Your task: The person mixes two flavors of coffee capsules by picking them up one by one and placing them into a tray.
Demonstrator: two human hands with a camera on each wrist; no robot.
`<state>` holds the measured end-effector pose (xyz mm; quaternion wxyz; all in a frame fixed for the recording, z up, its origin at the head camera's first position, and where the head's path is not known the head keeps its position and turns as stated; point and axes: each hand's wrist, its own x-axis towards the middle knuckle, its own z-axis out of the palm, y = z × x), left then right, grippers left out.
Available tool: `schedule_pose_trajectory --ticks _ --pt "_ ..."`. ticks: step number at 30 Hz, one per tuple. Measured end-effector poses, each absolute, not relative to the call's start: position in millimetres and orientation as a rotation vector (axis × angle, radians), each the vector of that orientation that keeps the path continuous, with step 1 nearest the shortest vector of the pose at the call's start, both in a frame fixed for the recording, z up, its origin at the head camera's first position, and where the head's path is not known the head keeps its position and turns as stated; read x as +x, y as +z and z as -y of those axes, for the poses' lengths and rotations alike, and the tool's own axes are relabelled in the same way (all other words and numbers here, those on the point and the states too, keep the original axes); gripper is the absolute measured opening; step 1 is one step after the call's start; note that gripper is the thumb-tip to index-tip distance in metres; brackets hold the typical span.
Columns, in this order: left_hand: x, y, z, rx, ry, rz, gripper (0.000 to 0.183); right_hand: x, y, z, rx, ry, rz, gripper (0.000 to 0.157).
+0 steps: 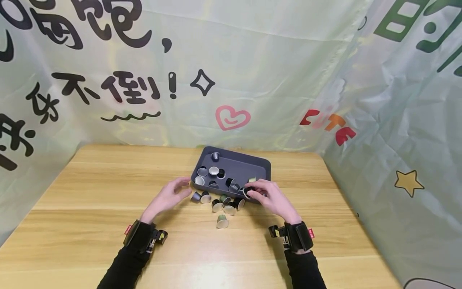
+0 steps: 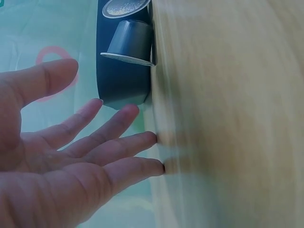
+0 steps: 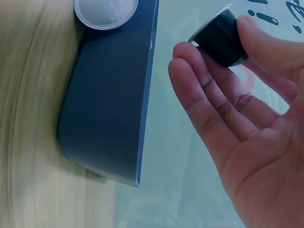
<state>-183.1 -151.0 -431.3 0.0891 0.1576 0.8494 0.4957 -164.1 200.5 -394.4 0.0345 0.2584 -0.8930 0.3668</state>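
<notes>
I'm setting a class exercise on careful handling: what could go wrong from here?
The dark capsule pinched in the right hand might slip and, being close to the tray's near side, drop onto the table. The left hand, open beside the tray's corner, could nudge the bluish capsule close by.

Head view: brightly, fairly evenly lit. Counter whitened by glare at its near middle; soft shadow cast beside the right sleeve. Faint sheen carried by the cloth banner. Both wrist views: dimmer, tinted blue-green. In the left one, wood grain is blurred; smudged shadows are thrown beyond the left hand's fingertips.
</notes>
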Motion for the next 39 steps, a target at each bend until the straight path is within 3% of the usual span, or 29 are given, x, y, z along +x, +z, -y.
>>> schedule_pose_trajectory --ticks 39 --pt "-178.5 -433.9 149.9 0.502 1.454 -2.485 0.056 -165.4 -395.1 -198.8 0.821 1.170 2.928 0.023"
